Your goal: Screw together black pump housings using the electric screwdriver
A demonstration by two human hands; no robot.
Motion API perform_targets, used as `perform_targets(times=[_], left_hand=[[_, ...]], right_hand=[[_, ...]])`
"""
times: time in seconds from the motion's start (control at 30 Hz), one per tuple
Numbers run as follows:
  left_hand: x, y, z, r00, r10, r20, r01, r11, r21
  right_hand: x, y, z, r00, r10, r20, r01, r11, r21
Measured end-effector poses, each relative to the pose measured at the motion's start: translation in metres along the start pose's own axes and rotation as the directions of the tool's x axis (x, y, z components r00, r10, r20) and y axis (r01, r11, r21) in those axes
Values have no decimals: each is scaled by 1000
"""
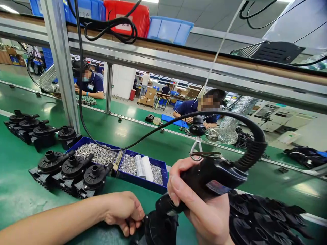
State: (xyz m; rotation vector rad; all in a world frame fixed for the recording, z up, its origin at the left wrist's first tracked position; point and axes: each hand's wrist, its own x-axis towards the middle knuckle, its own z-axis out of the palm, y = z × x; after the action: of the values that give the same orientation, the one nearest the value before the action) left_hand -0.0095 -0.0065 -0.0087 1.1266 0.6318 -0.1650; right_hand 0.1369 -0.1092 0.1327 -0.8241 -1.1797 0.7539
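My right hand (pixel 201 204) is wrapped round a black electric screwdriver (pixel 214 177), which hangs by a metal hook and has a thick cable at its top. The tool's lower end reaches down to a black round housing (pixel 162 228) at the bottom centre. My left hand (pixel 126 212) rests at that housing's left edge, fingers curled and pressed together; whatever they pinch is too small or hidden to name. Beyond the hands stands a blue tray of long screws (pixel 95 153), joined to a blue tray of small screws (pixel 127 165) in which two white cylinders (pixel 144 168) lie.
Several black housings (pixel 73 168) stand on the green table at left, and more (pixel 265 217) lie at right. A metal post (pixel 60 64) rises behind the left group. A cable (pixel 145 136) loops across. Two people sit across the bench.
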Motion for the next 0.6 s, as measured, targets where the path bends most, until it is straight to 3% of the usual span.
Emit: perform_targets(times=[0.07, 0.2, 0.33, 0.6], left_hand=[[-6, 3, 0, 1000, 17, -17, -17, 1000, 17], [-18, 7, 7, 1000, 4, -29, -2, 997, 81], [-24, 5, 21, 990, 45, -131, -21, 983, 182], [-30, 4, 27, 960, 136, -246, -53, 947, 317]], right_hand=[[-1, 3, 2, 999, 48, -2, -48, 998, 51], [3, 13, -1, 991, 61, 115, -79, 984, 162], [10, 23, -5, 976, 32, 217, -77, 976, 202], [6, 23, 2, 973, 124, 194, -154, 977, 147]])
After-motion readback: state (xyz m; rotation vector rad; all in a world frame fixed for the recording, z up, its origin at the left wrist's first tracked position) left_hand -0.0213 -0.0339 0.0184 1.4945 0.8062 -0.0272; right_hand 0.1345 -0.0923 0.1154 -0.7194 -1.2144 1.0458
